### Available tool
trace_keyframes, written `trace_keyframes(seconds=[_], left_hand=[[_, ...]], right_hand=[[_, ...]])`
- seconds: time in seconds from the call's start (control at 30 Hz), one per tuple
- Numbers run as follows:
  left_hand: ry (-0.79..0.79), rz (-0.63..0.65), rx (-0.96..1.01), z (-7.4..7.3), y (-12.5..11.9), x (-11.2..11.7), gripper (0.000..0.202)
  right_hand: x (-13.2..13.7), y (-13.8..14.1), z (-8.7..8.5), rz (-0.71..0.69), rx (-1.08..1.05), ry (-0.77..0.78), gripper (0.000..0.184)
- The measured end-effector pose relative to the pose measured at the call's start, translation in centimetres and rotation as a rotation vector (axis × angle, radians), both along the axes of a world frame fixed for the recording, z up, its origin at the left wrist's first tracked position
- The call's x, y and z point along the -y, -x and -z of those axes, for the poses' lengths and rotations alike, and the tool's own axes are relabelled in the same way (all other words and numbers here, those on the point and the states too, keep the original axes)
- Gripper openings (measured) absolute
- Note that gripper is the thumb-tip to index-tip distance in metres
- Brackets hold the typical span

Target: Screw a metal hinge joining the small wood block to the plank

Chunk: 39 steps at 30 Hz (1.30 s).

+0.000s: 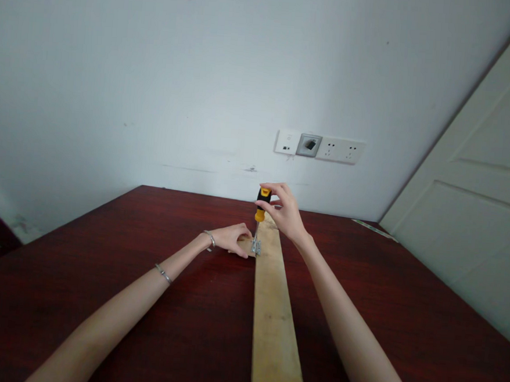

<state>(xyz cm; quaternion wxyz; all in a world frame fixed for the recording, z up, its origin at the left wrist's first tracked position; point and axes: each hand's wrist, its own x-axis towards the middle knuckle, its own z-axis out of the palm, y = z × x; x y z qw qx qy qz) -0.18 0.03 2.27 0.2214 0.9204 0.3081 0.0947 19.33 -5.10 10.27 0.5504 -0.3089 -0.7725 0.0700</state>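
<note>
My right hand (283,210) grips the yellow and black handle of a screwdriver (263,202), which stands nearly upright with its shaft pointing down. The tip meets a small silver metal hinge (255,247); whether it sits in a screw is too small to tell. That hinge spans a long pale wooden plank (275,314) and a small wooden block (246,247) at the plank's left edge. Thumb and fingers of my left hand (234,239) are curled around the small block, beside the hinge. Two silver bracelets are on the left arm.
A dark red wooden table (176,313) carries the plank, its far edge against a white wall (201,82). Wall sockets (339,150) sit above the table. A white panelled door (477,189) stands at the right, near a thin flat strip (374,229) on the tabletop.
</note>
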Motion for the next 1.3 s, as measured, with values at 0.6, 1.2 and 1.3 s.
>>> trace_keyframes(seconds=[0.6, 1.2, 1.3], left_hand=[[0.002, -0.011, 0.0, -0.02, 0.02, 0.01, 0.059], [0.002, -0.007, -0.01, -0.32, -0.06, 0.2, 0.06], [0.003, -0.01, -0.006, -0.35, -0.06, 0.21, 0.059]], right_hand=[[0.15, -0.06, 0.18, -0.017, 0.0, 0.016, 0.037], [-0.32, -0.01, 0.46, 0.0, 0.006, -0.006, 0.035], [-0.38, 0.0, 0.54, 0.045, -0.021, -0.013, 0.035]])
